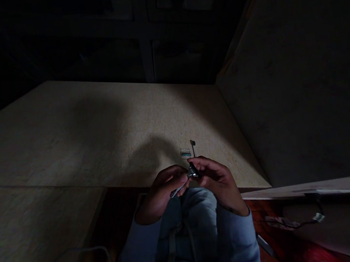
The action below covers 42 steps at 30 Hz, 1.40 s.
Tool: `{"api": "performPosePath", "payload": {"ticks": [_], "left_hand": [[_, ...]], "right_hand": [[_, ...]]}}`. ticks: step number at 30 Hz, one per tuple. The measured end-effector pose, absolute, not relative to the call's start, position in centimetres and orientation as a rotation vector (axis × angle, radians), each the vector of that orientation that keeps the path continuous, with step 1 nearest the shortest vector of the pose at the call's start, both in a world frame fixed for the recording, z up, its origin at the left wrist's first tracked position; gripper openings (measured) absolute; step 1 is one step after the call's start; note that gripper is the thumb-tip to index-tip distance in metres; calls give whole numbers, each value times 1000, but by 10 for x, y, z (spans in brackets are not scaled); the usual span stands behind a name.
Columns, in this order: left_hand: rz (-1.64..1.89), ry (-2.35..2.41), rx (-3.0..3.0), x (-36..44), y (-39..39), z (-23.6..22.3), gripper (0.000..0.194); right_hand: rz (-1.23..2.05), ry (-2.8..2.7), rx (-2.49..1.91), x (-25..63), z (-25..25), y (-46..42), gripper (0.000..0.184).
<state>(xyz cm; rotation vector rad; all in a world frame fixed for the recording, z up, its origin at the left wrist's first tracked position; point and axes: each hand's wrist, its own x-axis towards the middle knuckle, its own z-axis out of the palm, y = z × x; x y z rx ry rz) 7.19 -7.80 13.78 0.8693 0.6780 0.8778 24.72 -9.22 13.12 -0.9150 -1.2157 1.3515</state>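
A razor (193, 171) with a shiny metal head is held between my two hands, above the near edge of the table. My left hand (167, 189) is closed around its pale, slim handle, which slants down to the left. The fingers of my right hand (218, 179) pinch the dark side of the head, covering part of it. Just beyond my fingertips, a small clear case (185, 152) with a teal strip lies on the table. Beside it on the right is a thin stick with a dark, brush-like end (193, 143).
The speckled pale tabletop (105, 125) meets a grey upright panel (299, 93) on the right. A second pale surface (32, 229) with a cable (78, 249) is at lower left. Dark cabinet frames stand behind. At lower right, a cord (306, 222) hangs over reddish flooring.
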Motion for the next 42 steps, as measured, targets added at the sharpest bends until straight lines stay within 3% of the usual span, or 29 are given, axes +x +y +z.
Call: {"api": "performPosePath", "payload": {"ticks": [22, 33, 42], "left_hand": [[1055, 898, 1016, 65, -89, 144, 34], [1143, 925, 1055, 69, -84, 143, 32], [1135, 1017, 986, 68, -75, 133, 43]], "right_hand": [[1283, -1125, -900, 239, 128, -96, 55], [1359, -1015, -820, 241, 123, -92, 47], [1299, -954, -872, 247, 122, -86, 45]]}}
